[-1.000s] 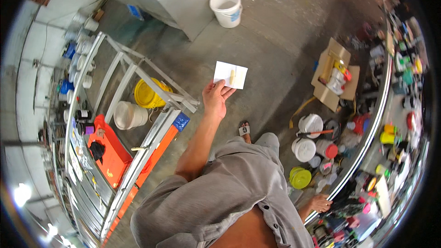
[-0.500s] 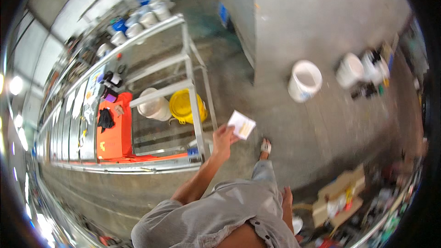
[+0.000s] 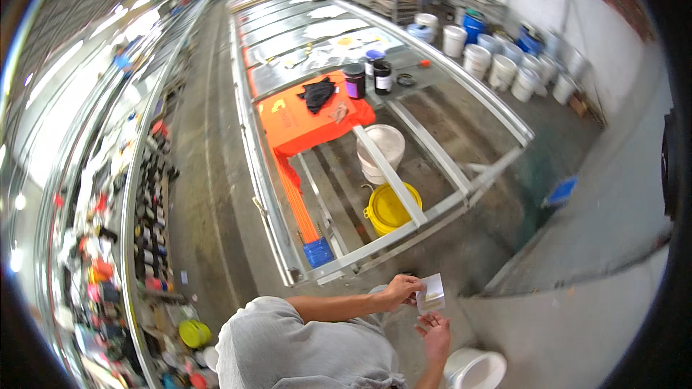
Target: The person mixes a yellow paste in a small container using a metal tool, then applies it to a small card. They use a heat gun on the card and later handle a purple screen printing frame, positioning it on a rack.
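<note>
My left hand pinches a small white card by its left edge, holding it in front of my grey shirt. Just below the card, my right hand is palm up with fingers apart, its fingertips close to the card's lower edge; I cannot tell if they touch. Both hands are over the concrete floor, near the end of a long metal frame table.
An orange cloth with a black rag and two dark jars lies on the table. A white bucket and a yellow lidded bucket sit under the frame. Another white bucket stands by my feet. Shelves of paint pots run along the left.
The view has swung round to face along the table. My right hand has come up under the card, which my left hand still holds, now lower and closer to my body.
</note>
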Available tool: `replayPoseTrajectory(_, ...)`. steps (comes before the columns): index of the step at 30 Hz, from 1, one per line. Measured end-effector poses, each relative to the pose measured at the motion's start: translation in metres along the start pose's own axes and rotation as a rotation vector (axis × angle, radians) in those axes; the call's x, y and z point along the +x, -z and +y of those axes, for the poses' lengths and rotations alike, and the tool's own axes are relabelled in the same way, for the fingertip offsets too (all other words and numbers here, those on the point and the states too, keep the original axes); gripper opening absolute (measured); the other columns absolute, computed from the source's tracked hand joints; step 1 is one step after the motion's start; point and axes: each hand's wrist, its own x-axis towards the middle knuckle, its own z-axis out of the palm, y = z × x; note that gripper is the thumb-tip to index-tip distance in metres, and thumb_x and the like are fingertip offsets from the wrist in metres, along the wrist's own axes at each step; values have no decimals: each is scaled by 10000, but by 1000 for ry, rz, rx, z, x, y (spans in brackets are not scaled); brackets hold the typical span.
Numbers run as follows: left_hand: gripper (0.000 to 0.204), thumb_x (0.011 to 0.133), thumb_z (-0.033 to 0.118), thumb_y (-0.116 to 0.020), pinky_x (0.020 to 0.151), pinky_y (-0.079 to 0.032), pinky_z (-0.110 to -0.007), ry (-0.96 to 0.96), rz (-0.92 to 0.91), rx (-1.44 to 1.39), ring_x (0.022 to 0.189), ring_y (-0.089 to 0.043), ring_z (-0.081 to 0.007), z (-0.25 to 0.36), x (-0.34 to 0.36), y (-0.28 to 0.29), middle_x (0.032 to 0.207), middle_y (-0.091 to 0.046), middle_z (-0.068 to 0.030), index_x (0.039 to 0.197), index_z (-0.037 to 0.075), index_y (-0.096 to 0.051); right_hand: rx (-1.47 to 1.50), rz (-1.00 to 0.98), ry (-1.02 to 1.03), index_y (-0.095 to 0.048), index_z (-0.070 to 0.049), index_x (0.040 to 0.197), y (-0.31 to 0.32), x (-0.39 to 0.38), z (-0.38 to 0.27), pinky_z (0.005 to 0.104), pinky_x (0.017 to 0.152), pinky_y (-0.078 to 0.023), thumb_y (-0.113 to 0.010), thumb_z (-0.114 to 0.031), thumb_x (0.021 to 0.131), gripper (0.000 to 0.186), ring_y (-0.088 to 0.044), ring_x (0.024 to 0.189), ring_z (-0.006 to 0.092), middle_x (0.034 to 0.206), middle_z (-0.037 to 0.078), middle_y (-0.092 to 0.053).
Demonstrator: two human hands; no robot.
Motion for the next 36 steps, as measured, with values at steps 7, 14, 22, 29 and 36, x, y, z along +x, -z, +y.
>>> replayPoseTrajectory(7, 160, 852, 191, -645, 559, -511, -266, -62, 32, -105, 615, -566, -89, 77, 139, -79, 721, -618, -12, 883, 42, -694, -60, -30, 133, -456, -58, 1255, -6, 157, -134, 406, 824, -488, -521, -436, 901, 522, -562, 1036, 243, 1191, 102, -560)
replayPoseTrajectory(14, 176, 796, 166, -644, 512, -480, -265, -267, -85, -3, 573, -560, -104, 173, 263, -187, 679, -611, -23, 838, 5, -699, -75, 66, 186, -466, -25, 1224, 43, 261, -286, 381, 813, -477, -531, -339, 895, 459, -560, 1037, 253, 1178, 117, -560)
replayPoseTrajectory(22, 249, 695, 178, -661, 537, -471, -338, -493, -35, 363, 580, -613, -194, 233, 384, -274, 659, -649, -121, 803, -46, -675, -308, 36, 88, -448, 10, 1204, 193, 419, -433, 383, 772, -497, -534, -177, 905, 363, -545, 1057, 254, 1222, 163, -506)
replayPoseTrajectory(29, 194, 643, 153, -625, 525, -448, -392, -686, 300, 693, 541, -606, -247, 285, 516, -375, 597, -599, -170, 732, -16, -661, -657, -219, 60, -495, 0, 1136, 281, 552, -590, 270, 729, -474, -566, -242, 902, 345, -582, 880, 185, 1039, 89, -588)
replayPoseTrajectory(36, 150, 694, 128, -620, 530, -476, -348, -671, 491, 371, 548, -615, -187, 368, 607, -429, 624, -631, -118, 751, -8, -642, -550, -19, -15, -510, -69, 1174, 258, 628, -728, 350, 778, -466, -500, -432, 921, 443, -567, 914, 189, 980, 62, -612)
